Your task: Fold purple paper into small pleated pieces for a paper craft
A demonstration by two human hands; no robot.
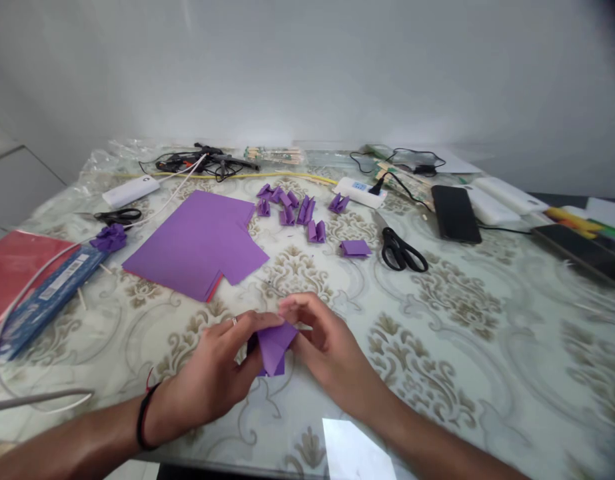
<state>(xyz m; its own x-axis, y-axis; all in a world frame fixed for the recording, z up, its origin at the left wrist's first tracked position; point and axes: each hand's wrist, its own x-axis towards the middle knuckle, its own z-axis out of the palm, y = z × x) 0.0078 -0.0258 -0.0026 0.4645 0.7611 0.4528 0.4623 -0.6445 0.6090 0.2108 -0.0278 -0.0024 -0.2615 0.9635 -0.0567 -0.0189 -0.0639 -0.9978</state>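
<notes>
Near the table's front edge, a partly folded piece of purple paper (274, 347) is held between both hands. My left hand (222, 360), with a ring and a dark wristband, grips it from the left, fingers over its top. At its right corner my right hand (322, 340) pinches the paper between thumb and fingers. Beyond the hands lie several small folded purple paper pieces (287, 215). A flatter folded purple piece (355, 249) rests apart from them. Purple paper sheets (192, 240) are stacked to the left, red showing under one edge.
Black-handled scissors (401, 253) lie right of the folded pieces; another pair (118, 216) lies at left. A phone (456, 213), a white power strip (360, 191) and cables stand farther back. A crumpled purple paper (110, 237) sits by a blue-and-red packet (52, 287).
</notes>
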